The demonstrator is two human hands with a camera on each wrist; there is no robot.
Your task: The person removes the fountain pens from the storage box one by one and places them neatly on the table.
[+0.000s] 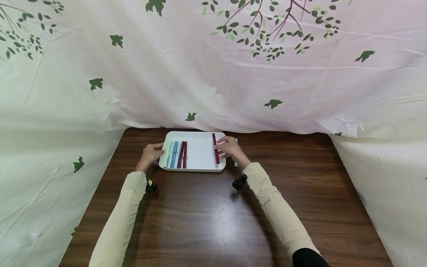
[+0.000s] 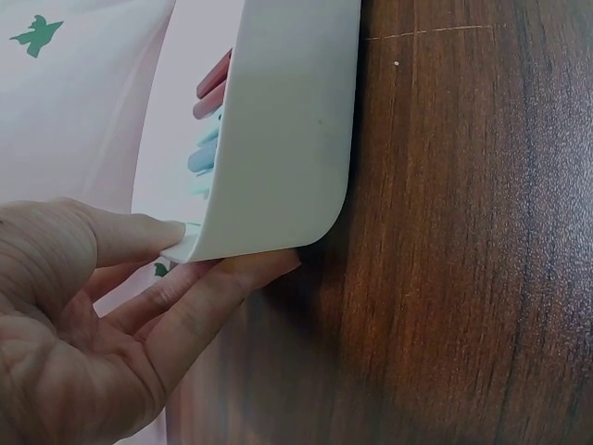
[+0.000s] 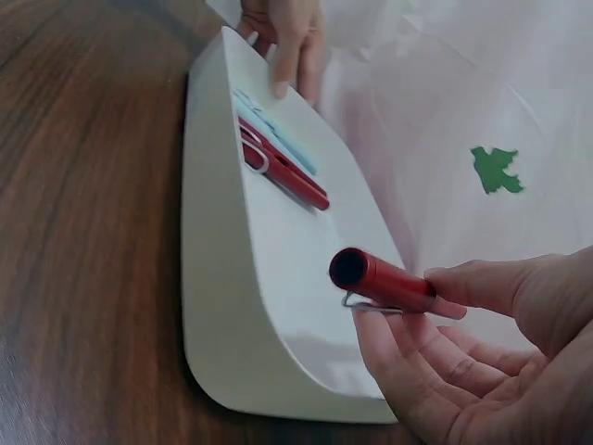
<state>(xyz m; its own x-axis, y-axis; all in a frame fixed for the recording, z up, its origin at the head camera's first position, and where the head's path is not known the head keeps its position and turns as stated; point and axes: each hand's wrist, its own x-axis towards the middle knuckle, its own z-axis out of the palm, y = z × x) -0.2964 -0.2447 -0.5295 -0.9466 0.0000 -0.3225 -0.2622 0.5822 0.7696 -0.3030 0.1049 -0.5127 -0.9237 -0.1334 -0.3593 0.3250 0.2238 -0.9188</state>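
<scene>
A white tray sits at the far side of the table. My left hand grips its left end, thumb on the rim and fingers under the edge. Over the tray's right end my right hand pinches a dark red pen between thumb and fingers. In the right wrist view this pen has a metal clip, and its dark round end faces the camera. In the tray's left half lie two dark red pens, blue pens and light green pens, side by side.
A light blue pen lies on the brown wooden table just right of the tray, partly behind my right hand. A pale cloth with green leaf and bird prints hangs behind the table and along both sides.
</scene>
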